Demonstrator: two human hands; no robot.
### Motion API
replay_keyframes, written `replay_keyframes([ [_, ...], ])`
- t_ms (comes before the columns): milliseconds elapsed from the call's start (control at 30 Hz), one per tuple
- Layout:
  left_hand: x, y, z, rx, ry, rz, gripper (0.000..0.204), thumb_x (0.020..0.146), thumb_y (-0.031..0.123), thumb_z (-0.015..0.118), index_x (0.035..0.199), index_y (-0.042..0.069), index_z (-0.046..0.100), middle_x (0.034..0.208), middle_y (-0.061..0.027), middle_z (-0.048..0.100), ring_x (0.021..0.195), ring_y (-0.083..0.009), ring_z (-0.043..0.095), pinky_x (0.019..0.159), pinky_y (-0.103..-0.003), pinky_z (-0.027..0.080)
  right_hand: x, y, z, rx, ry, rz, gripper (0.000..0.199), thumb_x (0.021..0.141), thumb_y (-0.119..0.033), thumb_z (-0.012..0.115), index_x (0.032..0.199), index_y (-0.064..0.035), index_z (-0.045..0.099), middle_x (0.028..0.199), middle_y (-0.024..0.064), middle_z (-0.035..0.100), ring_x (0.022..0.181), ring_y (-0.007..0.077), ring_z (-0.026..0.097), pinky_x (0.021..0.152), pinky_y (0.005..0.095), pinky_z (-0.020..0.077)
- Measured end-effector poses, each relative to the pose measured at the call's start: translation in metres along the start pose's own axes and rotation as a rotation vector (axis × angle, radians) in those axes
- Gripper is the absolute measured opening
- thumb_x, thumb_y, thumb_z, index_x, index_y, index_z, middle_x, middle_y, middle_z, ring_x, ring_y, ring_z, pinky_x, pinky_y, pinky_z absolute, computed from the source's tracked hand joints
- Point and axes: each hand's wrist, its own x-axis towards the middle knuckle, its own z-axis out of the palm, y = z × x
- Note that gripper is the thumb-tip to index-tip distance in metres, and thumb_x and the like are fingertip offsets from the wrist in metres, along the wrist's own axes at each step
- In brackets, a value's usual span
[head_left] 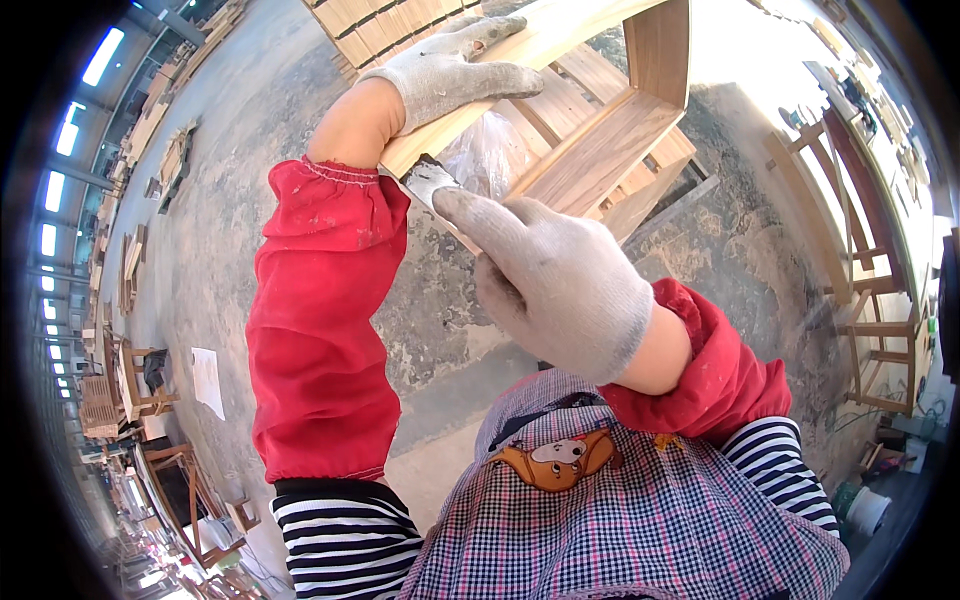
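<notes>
My gloved left hand (450, 75) lies across the pale edge of an open wooden frame (600, 150), which looks like a drawer or box. Its thumb crosses the edge and the index finger stretches along it; the other fingers are mostly hidden. In my gloved right hand (565, 275) is a small flat scraper, like a putty knife (430, 180), with dark matter at its tip. The right index finger presses along the tool, whose handle is hidden in the palm. The blade touches the frame's near left corner, close to my left wrist.
Slatted wooden pieces (570, 85) and clear plastic (485, 155) lie beneath the frame. A stack of wooden blocks (385, 30) stands beyond my left hand. Wooden racks (870, 270) stand at right. Paper (207, 382) lies on the stained concrete floor at left, near more timber.
</notes>
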Motion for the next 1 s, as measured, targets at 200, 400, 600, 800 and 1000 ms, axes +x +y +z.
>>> replay_keyframes([
  [200,-0.017,0.019,-0.006,-0.384,-0.072,-0.262,0.052,0.08,0.029,0.071,0.124,0.006,0.056,0.096,-0.0044,0.066,0.074,-0.0081,0.063,0.062,-0.022,0.051,-0.021,0.009,0.015,-0.024,-0.154,0.088,0.046,0.079,-0.005,0.055,0.125,-0.0058,0.049,0.078,0.0129,0.059,0.065,0.0288,0.062,0.059,0.0355,0.0505],
  [400,-0.014,0.035,0.001,-0.563,-0.105,-0.237,0.066,0.082,0.028,0.07,0.137,0.004,0.043,0.127,-0.0121,0.054,0.106,-0.0185,0.056,0.089,-0.029,0.047,-0.11,0.078,0.054,-0.034,-0.422,0.283,0.047,0.079,-0.007,0.055,0.125,-0.0052,0.049,0.084,0.015,0.061,0.072,0.0315,0.062,0.065,0.0388,0.051],
  [600,-0.022,0.038,0.007,-0.758,-0.027,-0.278,0.056,0.083,0.013,0.067,0.134,0.003,0.046,0.113,-0.0074,0.06,0.092,-0.0128,0.06,0.077,-0.025,0.05,-0.142,0.105,0.088,0.157,-0.2,0.23,0.048,0.079,-0.005,0.056,0.127,-0.0058,0.049,0.087,0.0155,0.061,0.075,0.0333,0.062,0.066,0.0388,0.0512],
  [800,-0.024,0.049,0.011,-0.835,0.005,-0.279,0.057,0.083,0.011,0.066,0.135,0.002,0.045,0.113,-0.0085,0.06,0.094,-0.0138,0.06,0.079,-0.025,0.05,-0.149,0.119,0.113,0.185,-0.059,0.137,0.052,0.079,-0.006,0.056,0.129,-0.0082,0.046,0.083,0.0126,0.058,0.07,0.0319,0.061,0.059,0.0396,0.0507],
  [1000,-0.027,0.058,0.014,-0.872,0.027,-0.27,0.057,0.083,0.008,0.065,0.135,0.001,0.043,0.114,-0.0097,0.06,0.095,-0.0148,0.061,0.081,-0.025,0.049,-0.147,0.122,0.123,0.205,-0.023,0.138,0.052,0.079,-0.006,0.056,0.129,-0.0094,0.046,0.086,0.0124,0.058,0.071,0.0321,0.061,0.06,0.0397,0.0507],
])
